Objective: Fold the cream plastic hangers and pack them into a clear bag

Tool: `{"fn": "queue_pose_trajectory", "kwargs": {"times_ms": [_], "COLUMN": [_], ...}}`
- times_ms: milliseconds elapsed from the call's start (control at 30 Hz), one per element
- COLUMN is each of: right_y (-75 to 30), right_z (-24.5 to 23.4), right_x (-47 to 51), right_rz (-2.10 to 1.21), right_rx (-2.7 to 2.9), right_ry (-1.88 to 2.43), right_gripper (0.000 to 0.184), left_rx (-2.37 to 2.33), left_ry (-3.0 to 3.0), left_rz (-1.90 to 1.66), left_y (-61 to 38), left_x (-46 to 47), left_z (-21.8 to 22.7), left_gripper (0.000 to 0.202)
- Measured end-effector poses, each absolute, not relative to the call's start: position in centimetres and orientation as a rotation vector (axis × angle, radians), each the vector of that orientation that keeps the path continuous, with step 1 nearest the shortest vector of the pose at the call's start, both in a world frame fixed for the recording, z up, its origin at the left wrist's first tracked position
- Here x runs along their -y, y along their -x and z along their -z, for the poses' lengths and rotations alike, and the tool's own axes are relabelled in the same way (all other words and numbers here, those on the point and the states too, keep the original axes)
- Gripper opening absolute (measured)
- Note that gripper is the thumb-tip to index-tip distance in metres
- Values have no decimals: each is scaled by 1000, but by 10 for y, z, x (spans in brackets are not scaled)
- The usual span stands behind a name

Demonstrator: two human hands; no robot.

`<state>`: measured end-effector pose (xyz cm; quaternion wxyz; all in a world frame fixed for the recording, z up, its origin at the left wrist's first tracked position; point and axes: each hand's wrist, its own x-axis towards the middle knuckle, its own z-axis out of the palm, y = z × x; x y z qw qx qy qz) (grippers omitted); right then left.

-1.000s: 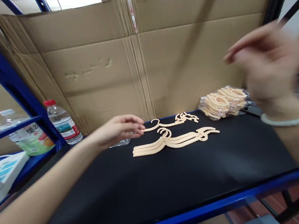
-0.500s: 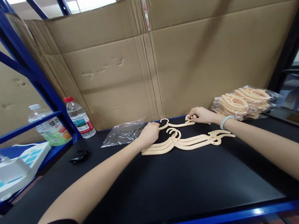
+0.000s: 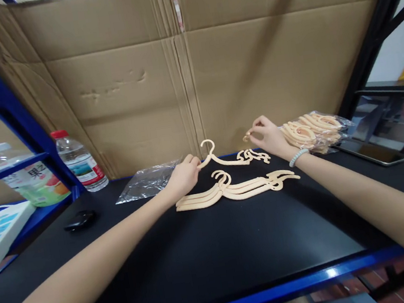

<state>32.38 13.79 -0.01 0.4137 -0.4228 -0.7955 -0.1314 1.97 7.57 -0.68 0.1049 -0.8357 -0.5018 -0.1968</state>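
My left hand [image 3: 186,175] is closed on the left end of a beige plastic hanger [image 3: 222,160], whose hook points up. Raised above the table on the right, my right hand [image 3: 266,137] pinches a small beige hook-like piece [image 3: 247,136]. Several similar small beige pieces [image 3: 258,156] lie below it, by the hanger's right end. Nearer to me rests a stack of beige hangers [image 3: 203,199], overlapping with their hooks to the back. At the stack's right end are beige curved parts [image 3: 280,176].
Behind the black table [image 3: 217,250] stands a cardboard wall [image 3: 132,91]. Clear plastic wrap [image 3: 145,181] and a black object [image 3: 80,220] lie left, near a red-capped bottle [image 3: 81,162]. Bagged beige hangers [image 3: 312,130] and a dark flat device [image 3: 372,150] are on the right.
My right hand has lifted away from the rear hanger's right end with a small piece in its fingers. My left hand stays on the hanger's left end. The camera view has shifted.
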Motion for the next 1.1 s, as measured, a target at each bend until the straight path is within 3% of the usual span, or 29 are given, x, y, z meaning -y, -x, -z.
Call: {"fn": "queue_pose_trajectory", "kwargs": {"times_ms": [67, 167, 300, 500, 767, 933, 1100], "right_y": [-326, -326, -321, -317, -314, -320, -325], "right_z": [-6, -5, 12, 23, 28, 29, 23], "right_x": [-121, -87, -46, -22, -23, -28, -29], "right_rz": [262, -109, -629, -1133, -1242, -1347, -1429], "right_rx": [1835, 1665, 1606, 1346, 1279, 1195, 1278], "right_ry": [1049, 1018, 985, 883, 857, 848, 914], "right_gripper": [26, 27, 33, 29, 24, 38, 26], "left_rx": [1482, 1486, 1489, 1408, 1344, 1369, 1341], "left_ry": [2443, 2433, 2535, 2645, 2678, 2707, 2722], "left_rz": [696, 844, 1120, 1323, 1247, 1184, 1183], "left_y": [-15, -10, -10, -16, -13, -12, -11], "left_x": [-61, -32, 6, 18, 16, 14, 14], "left_z": [4, 8, 24, 38, 40, 41, 42], "left_gripper": [10, 2, 5, 8, 18, 17, 16]}}
